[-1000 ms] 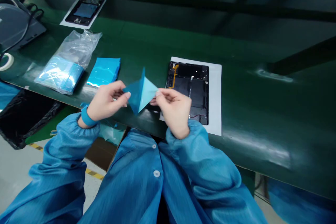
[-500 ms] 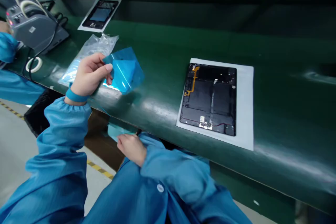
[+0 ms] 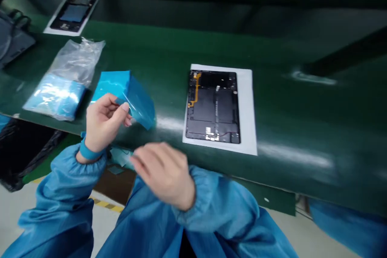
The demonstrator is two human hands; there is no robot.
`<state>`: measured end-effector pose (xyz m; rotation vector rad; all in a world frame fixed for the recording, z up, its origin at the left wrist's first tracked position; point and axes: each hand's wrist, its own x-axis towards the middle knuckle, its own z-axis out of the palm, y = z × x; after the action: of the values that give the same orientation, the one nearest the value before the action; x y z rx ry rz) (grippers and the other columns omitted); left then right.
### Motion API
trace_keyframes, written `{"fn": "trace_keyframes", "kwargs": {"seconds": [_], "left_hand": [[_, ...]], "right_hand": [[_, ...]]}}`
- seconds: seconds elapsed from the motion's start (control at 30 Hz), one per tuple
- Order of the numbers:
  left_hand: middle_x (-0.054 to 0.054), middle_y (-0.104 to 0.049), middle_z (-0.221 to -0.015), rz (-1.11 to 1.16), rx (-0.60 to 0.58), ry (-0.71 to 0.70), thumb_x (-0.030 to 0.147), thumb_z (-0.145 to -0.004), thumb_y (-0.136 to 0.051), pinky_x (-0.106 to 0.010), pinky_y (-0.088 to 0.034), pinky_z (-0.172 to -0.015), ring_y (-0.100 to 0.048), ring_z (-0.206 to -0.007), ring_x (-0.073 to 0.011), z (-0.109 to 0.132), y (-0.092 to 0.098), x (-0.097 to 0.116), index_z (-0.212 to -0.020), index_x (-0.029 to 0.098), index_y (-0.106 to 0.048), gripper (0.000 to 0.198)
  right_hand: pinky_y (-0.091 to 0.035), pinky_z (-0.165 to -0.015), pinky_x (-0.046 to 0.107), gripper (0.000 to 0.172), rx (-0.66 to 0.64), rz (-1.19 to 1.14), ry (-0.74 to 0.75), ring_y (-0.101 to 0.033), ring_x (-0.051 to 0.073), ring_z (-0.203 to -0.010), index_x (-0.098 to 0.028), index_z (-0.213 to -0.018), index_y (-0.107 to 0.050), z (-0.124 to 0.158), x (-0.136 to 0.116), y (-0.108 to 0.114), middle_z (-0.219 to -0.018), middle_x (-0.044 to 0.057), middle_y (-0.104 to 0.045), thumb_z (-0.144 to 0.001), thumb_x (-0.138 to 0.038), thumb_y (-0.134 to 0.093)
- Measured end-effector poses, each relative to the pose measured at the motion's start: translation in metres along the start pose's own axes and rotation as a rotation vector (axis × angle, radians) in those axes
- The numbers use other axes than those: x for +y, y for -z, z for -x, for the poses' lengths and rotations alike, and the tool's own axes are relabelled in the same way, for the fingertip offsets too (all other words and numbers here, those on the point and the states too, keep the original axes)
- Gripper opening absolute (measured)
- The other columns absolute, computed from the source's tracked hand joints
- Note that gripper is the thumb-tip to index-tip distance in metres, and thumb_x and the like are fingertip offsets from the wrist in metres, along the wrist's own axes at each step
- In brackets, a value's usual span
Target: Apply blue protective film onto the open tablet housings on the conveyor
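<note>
My left hand [image 3: 104,121] pinches a translucent blue film [image 3: 140,102] between thumb and fingers above the table's front edge. Behind that hand is a brighter blue area [image 3: 113,82]; I cannot tell whether it is the same film or a separate sheet. My right hand [image 3: 166,171] is raised in front of the table edge, to the right of my left hand. Motion smears its fingers, and I cannot make out anything in it. An opened tablet [image 3: 213,107] with an orange flex cable lies on a white sheet [image 3: 246,111] to the right.
A clear plastic bag [image 3: 65,80] with blue film inside lies on the green table [image 3: 169,44] at left. Farther back sits another opened tablet [image 3: 72,13] on white paper. A grey device [image 3: 15,40] stands at the left edge, with a black bin bag [image 3: 27,153] below.
The view has swung right. My right hand has risen from below the table edge, away from a pale teal piece there. The film in my left hand has tilted downward.
</note>
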<state>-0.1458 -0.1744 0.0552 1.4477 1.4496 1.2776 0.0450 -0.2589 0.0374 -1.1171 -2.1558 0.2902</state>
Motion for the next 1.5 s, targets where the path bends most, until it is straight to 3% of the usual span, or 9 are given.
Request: {"fn": "trace_keyframes", "kwargs": {"seconds": [0.1,0.33,0.43,0.57,0.63,0.83,1.03,1.23,1.5], "left_hand": [[0.004,-0.069,-0.057,0.038,0.043,-0.022,0.042,-0.088,-0.082,-0.021,-0.055,-0.046,-0.066,-0.046,-0.0113,0.014,-0.038,0.006,-0.077,0.020,-0.060,0.032],[0.003,-0.072,-0.064,0.079,0.023,-0.043,0.033,-0.094,-0.075,-0.023,-0.059,-0.053,-0.070,-0.053,-0.0122,0.024,-0.087,0.018,-0.080,0.021,-0.061,0.024],[0.000,-0.073,-0.078,0.018,-0.041,-0.136,0.044,-0.093,-0.076,-0.028,-0.059,-0.061,-0.070,-0.064,-0.0137,0.017,-0.087,0.024,-0.091,0.022,-0.065,0.024],[-0.008,-0.070,-0.115,-0.429,-0.008,-0.670,0.051,-0.078,-0.088,-0.042,-0.054,-0.086,-0.065,-0.097,-0.0246,-0.007,-0.070,0.035,-0.123,0.028,-0.070,0.054],[-0.005,-0.073,-0.110,-0.637,-0.120,-0.873,0.040,-0.083,-0.085,-0.045,-0.049,-0.089,-0.063,-0.097,-0.0254,-0.019,-0.063,0.041,-0.117,0.032,-0.074,0.036],[0.000,-0.074,-0.088,-0.612,-0.447,-0.812,0.033,-0.095,-0.071,-0.040,-0.050,-0.077,-0.065,-0.078,-0.0205,-0.033,-0.071,0.052,-0.101,0.035,-0.077,0.008],[-0.013,-0.067,-0.130,-0.585,-0.327,-0.634,0.051,-0.088,-0.080,-0.045,-0.054,-0.100,-0.064,-0.117,-0.0313,-0.057,-0.085,0.035,-0.141,0.022,-0.059,0.064],[-0.005,-0.075,-0.100,-0.551,-0.793,-0.587,0.038,-0.103,-0.062,-0.034,-0.051,-0.082,-0.069,-0.090,-0.0203,-0.067,-0.100,-0.028,-0.114,0.022,-0.072,0.022],[-0.005,-0.073,-0.100,-0.466,-0.862,-0.708,0.055,-0.100,-0.062,-0.033,-0.043,-0.076,-0.063,-0.089,-0.0191,-0.058,-0.094,-0.059,-0.110,0.022,-0.073,0.036]], "right_hand": [[-0.051,-0.071,0.034,0.018,0.120,0.177,-0.062,-0.066,0.019,-0.082,-0.019,-0.101,-0.071,-0.028,0.033,0.031,-0.096,0.007,-0.075,-0.102,-0.035,-0.064],[-0.047,-0.068,0.033,0.013,0.221,0.304,0.049,-0.064,0.016,-0.072,-0.016,-0.106,-0.073,-0.025,0.069,0.039,-0.091,0.007,-0.078,-0.101,-0.019,-0.061],[-0.051,-0.074,0.033,0.017,0.214,0.237,0.039,-0.070,0.018,-0.079,-0.018,-0.111,-0.074,-0.023,0.084,0.054,-0.099,0.009,-0.080,-0.100,-0.017,-0.060],[-0.057,-0.080,0.032,0.024,0.232,0.130,0.080,-0.074,0.019,-0.089,-0.022,-0.112,-0.075,-0.022,0.108,0.081,-0.103,0.007,-0.080,-0.096,-0.010,-0.061],[-0.059,-0.078,0.030,0.025,0.232,0.076,0.101,-0.074,0.017,-0.086,-0.023,-0.109,-0.076,-0.021,0.116,0.090,-0.100,0.005,-0.081,-0.095,-0.009,-0.061],[-0.060,-0.074,0.030,0.015,0.174,-0.026,0.131,-0.073,0.017,-0.079,-0.023,-0.102,-0.076,-0.020,0.122,0.100,-0.093,0.004,-0.081,-0.094,-0.014,-0.067],[-0.057,-0.061,0.029,0.005,0.181,-0.243,-0.425,-0.071,0.014,-0.064,-0.024,-0.087,-0.079,-0.026,0.170,0.113,-0.077,0.001,-0.078,-0.087,-0.028,-0.081],[-0.035,-0.044,0.026,0.026,0.111,-0.719,-0.979,-0.055,0.006,-0.039,-0.014,-0.066,-0.076,-0.018,0.246,0.101,-0.048,-0.001,-0.063,-0.067,-0.036,-0.089],[-0.048,-0.043,0.017,0.025,0.160,-0.588,-1.118,-0.057,0.007,-0.046,-0.020,-0.074,-0.079,-0.006,0.212,0.091,-0.058,-0.002,-0.067,-0.062,-0.034,-0.096]]}}
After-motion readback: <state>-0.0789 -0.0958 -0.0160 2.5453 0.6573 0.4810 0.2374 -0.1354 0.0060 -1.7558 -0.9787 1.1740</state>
